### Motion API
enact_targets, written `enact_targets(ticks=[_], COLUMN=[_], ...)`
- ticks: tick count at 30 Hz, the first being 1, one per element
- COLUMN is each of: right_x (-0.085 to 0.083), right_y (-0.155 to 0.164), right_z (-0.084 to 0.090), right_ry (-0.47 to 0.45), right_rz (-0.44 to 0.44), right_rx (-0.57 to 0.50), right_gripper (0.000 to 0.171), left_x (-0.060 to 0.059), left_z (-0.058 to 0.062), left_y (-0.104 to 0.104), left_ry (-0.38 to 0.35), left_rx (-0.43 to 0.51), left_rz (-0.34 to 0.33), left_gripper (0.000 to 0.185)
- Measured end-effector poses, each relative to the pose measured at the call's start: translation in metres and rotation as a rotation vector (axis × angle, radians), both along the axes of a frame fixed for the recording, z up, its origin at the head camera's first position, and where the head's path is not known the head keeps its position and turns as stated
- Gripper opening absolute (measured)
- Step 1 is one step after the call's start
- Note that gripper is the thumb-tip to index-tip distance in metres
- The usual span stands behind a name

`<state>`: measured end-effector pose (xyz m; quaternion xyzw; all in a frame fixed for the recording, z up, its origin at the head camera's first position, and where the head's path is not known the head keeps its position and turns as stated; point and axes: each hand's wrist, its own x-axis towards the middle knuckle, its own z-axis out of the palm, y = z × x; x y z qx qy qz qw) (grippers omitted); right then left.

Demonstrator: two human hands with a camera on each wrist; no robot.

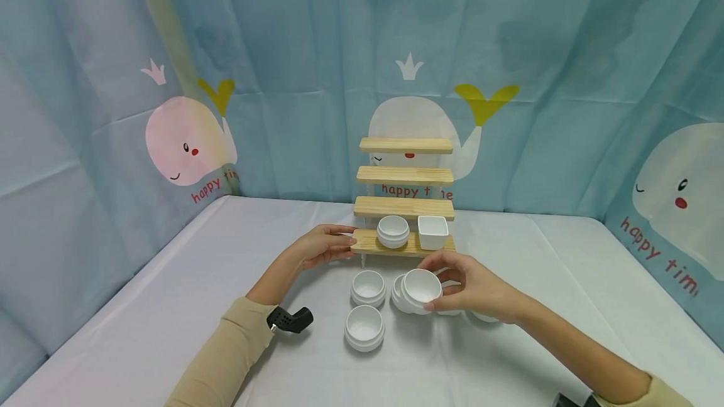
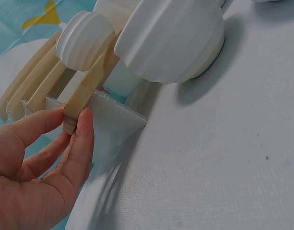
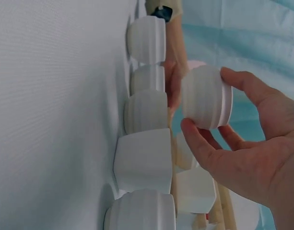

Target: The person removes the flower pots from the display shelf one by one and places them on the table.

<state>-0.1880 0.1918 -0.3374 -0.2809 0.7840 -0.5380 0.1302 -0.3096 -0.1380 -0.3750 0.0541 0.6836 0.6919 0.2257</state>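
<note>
My left hand (image 1: 325, 245) pinches the left end of the lowest wooden shelf board (image 2: 84, 96) between thumb and fingers. In my right hand (image 1: 472, 284) a round white ribbed bowl (image 3: 206, 97) is gripped by its sides, lifted above the table. It overlaps another round bowl behind it in the head view. On the lowest board stand a round white bowl (image 1: 393, 232) and a square white bowl (image 1: 432, 232). Two more round bowls, one nearer the shelf (image 1: 368, 288) and one closer to me (image 1: 364, 328), sit on the table.
The stepped rack has bare upper boards (image 1: 404, 208). Beneath my right hand, partly hidden, stand a square white bowl (image 3: 144, 160) and a round one (image 3: 142, 213). A blue curtain (image 1: 283, 80) with whale prints hangs behind the white-covered table (image 1: 192, 281).
</note>
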Motion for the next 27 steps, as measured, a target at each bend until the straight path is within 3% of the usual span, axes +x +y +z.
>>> enact_targets(ticks=[15, 27], right_x=[0.002, 0.003], right_y=[-0.005, -0.004], right_z=[-0.008, -0.010], right_ry=[-0.021, -0.037], right_rz=[0.074, 0.090], right_rx=[-0.024, 0.044], right_gripper=[0.052, 0.049], left_x=[0.000, -0.001], left_z=[-0.001, -0.001], left_y=[-0.001, -0.001], left_ry=[0.008, 0.005], left_rx=[0.018, 0.016], left_rz=[-0.015, -0.017], left_gripper=[0.054, 0.054])
